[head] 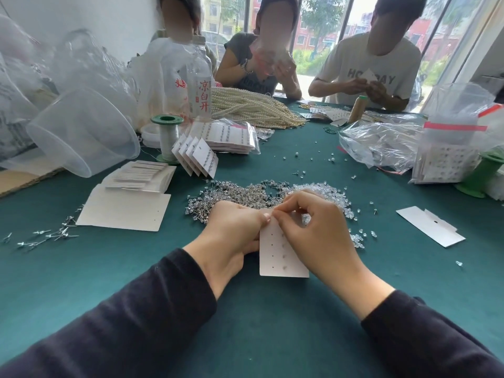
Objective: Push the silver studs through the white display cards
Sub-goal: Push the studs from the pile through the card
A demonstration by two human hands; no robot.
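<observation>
Your dark left sleeve (122, 323) and dark right sleeve (422, 336) reach in from the bottom corners over the green felt-covered table (245, 309). Between your hands, held just above the felt, is the white rectangular display card (275, 255). It shows a column of small holes and, beside it, a column of pale bumps too small to identify. Your left hand (234, 227) pinches the card's upper left edge, thumb on the near face. Your right hand (313, 227) has thumb and forefinger closed tightly at the card's top edge; you cannot tell whether a stud sits between them. Just beyond your knuckles lies the heap of silver metal studs (245, 193), merging on its right into a heap of clear plastic backs (327, 192). To the left sit a stack of blank white cards (136, 175) and a few loose silver studs (54, 233). A folded white card (431, 226) lies well apart on the right.
</observation>
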